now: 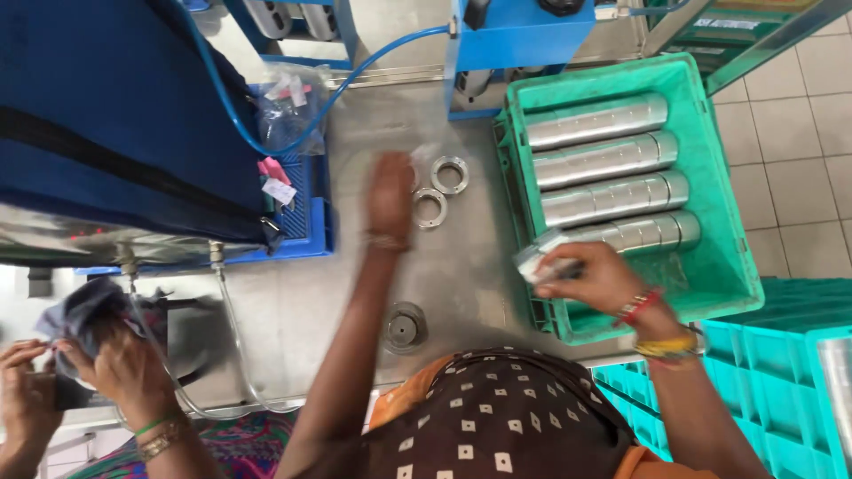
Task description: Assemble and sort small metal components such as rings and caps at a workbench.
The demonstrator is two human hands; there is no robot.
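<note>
While the steel tabletop (479, 257) is stretching across the middle of the view, a big blue machine cover (115, 115) is filling the ten o'clock corner and a green crate (719, 266) is sitting at three o'clock. Four rows of stacked metal rings (612, 173) are lying side by side inside that crate. Down at eight o'clock, another person's hands (106, 364) are holding a grey-blue cloth (84, 306), apart from the person's own hands. At the centre, the left hand (390, 191) is reaching toward twelve o'clock, blurred, so I cannot tell whether it is open or closed; it is hovering just beside two loose metal rings (441, 191) lying on the tabletop at its one o'clock side. Over the crate's near edge, the right hand (595, 279) is gripping a pale, blurred metal piece (540, 259) with closed fingers. Near six o'clock, a small dark round fixture (405, 328) is resting on the tabletop.
</note>
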